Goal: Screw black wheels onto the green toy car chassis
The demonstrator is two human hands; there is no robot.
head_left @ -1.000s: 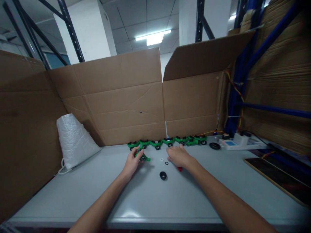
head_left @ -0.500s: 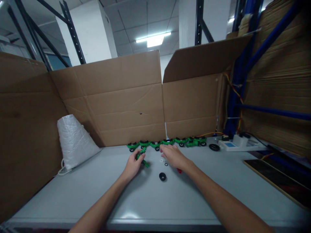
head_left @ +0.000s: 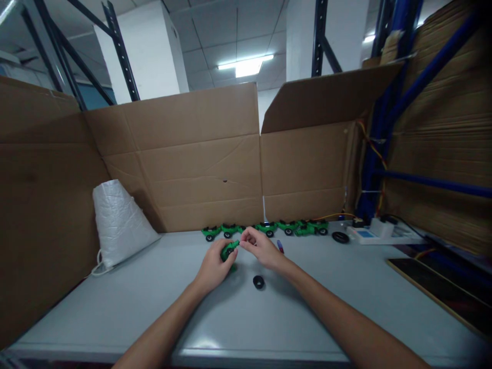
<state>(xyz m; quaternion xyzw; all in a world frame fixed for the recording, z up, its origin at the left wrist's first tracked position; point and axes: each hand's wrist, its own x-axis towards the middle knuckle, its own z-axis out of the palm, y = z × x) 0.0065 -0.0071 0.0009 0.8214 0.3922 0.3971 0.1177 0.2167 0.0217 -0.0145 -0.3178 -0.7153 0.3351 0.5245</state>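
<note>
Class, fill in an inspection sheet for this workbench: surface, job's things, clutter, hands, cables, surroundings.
Surface: grey table, flat.
Job's things: green toy car in hand; loose black wheel nearby; row of toy cars at the back.
Clutter: white bag left; black ring, power strip, dark board right.
Hands: left hand grips the car; right hand pinches at its end.
Cables: orange wire behind the row.
Surroundings: cardboard walls, blue rack.

Warehouse workstation: steel racking (head_left: pixel 321 36), cardboard partitions (head_left: pixel 180 154), grey worktable (head_left: pixel 249 323).
</note>
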